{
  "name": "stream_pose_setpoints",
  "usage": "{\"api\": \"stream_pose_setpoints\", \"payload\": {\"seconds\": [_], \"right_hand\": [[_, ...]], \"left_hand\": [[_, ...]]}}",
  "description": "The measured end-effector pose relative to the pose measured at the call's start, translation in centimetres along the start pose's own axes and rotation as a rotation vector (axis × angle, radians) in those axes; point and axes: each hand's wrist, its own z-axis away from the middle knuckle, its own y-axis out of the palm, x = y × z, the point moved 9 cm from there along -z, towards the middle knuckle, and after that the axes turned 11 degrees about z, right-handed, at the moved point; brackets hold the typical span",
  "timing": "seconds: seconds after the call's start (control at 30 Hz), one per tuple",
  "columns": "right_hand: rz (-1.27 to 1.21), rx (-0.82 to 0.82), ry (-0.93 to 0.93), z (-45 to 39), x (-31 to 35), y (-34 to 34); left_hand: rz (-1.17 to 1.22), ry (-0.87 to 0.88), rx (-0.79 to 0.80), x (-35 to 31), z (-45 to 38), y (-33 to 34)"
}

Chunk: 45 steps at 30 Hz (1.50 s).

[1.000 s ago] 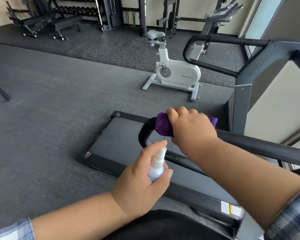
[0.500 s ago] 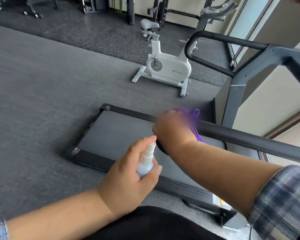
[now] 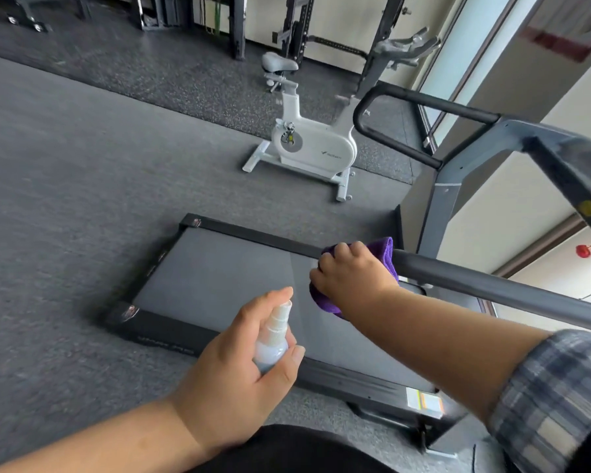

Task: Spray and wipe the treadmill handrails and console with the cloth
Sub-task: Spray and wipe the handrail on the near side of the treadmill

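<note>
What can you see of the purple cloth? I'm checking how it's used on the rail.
The cloth is deep purple, soft and thick like microfibre, bunched up. It is wrapped around the end of the near handrail, above the treadmill belt. The right hand grips it from above, fingers curled over it, covering most of it; folds show beyond the knuckles and below the wrist. The left hand with the bottle is apart from it.

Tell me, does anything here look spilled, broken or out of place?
Nothing stands out. The right hand wraps the purple cloth round the near handrail; the left hand holds the spray bottle upright. No spill shows.
</note>
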Motion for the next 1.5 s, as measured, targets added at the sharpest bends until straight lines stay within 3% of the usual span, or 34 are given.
{"api": "stream_pose_setpoints", "payload": {"seconds": [0.2, 0.43, 0.77, 1.03, 1.5], "right_hand": [[-0.251, -0.016, 0.259, 4.0, -6.9, 1.2], [-0.464, -0.207, 0.542, 7.6, -8.9, 4.2], [-0.726, -0.249, 0.636, 9.6, -10.4, 6.5], [-0.735, -0.266, 0.688, 13.6, -12.0, 10.1], [-0.732, -0.303, 0.746, 24.2, -16.9, 21.2]], "left_hand": [[0.018, 0.022, 0.032, 0.2, 0.0, 0.3], [0.01, -0.002, 0.09, 0.7, -1.0, 1.3], [-0.007, 0.108, 0.202, -2.0, -5.6, 7.7], [0.011, 0.074, 0.339, -2.0, -5.0, 14.0], [0.033, 0.062, 0.356, -5.7, -5.1, 26.9]]}}
